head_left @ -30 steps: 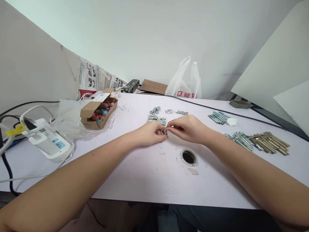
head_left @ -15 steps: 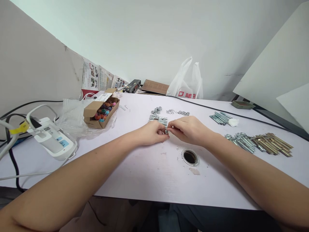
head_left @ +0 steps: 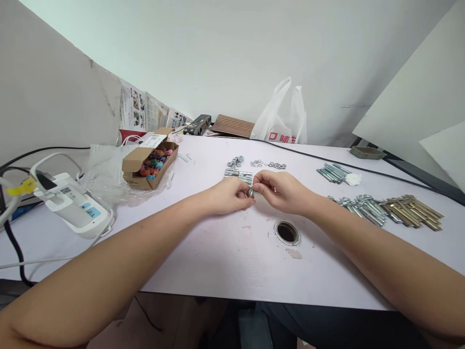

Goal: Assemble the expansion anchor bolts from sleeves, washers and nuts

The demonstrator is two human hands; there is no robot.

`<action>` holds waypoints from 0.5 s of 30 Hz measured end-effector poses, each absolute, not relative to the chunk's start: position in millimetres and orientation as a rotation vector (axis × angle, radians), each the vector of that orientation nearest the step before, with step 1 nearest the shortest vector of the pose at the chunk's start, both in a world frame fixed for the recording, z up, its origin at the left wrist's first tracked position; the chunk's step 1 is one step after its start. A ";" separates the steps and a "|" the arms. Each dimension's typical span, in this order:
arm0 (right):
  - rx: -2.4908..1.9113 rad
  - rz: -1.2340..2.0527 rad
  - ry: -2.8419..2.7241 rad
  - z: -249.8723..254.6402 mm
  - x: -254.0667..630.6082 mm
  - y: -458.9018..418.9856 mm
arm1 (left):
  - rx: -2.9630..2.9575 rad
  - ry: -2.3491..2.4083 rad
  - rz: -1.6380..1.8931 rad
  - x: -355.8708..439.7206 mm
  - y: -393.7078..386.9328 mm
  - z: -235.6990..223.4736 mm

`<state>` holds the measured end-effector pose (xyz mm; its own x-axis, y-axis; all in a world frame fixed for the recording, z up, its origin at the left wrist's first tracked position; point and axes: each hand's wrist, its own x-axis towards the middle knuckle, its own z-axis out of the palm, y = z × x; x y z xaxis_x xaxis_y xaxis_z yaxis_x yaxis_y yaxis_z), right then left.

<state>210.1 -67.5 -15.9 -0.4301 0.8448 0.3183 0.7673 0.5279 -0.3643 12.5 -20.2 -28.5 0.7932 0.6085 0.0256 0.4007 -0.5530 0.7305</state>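
My left hand [head_left: 228, 195] and my right hand [head_left: 279, 190] meet over the middle of the white table [head_left: 218, 252]. Both are closed in a pinch on a small silver bolt piece [head_left: 251, 192] held between their fingertips. Just behind the hands lies a small stack of silver sleeves [head_left: 239, 175]. Behind that sit a pile of nuts [head_left: 236, 161] and a row of washers [head_left: 271, 165]. Most of the held piece is hidden by my fingers.
A round cable hole [head_left: 286, 232] is just in front of my right hand. Silver bolts [head_left: 332, 172] and mixed silver and brass bolts [head_left: 392, 209] lie at the right. A cardboard box of coloured bits [head_left: 150, 164], a white device [head_left: 69, 206] and cables sit at the left.
Both hands stay pinched together on the small piece; only the fingers shift slightly. The camera has tilted a little, moving the scene in the frame.
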 end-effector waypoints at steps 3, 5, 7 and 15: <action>-1.329 0.238 -2.300 -15.1 208.2 -67.8 | 2.218 0.745 0.356 13.1 -20.0 -27.4; -1.309 0.269 -2.302 -12.7 206.9 -68.6 | 2.210 0.747 0.355 13.2 -20.0 -27.1; -1.243 0.258 -2.309 -9.8 205.9 -69.7 | 2.198 0.742 0.348 12.9 -20.0 -27.4; -1.229 0.453 -2.236 -5.8 208.1 -70.5 | 2.219 0.757 0.330 12.1 -19.5 -28.0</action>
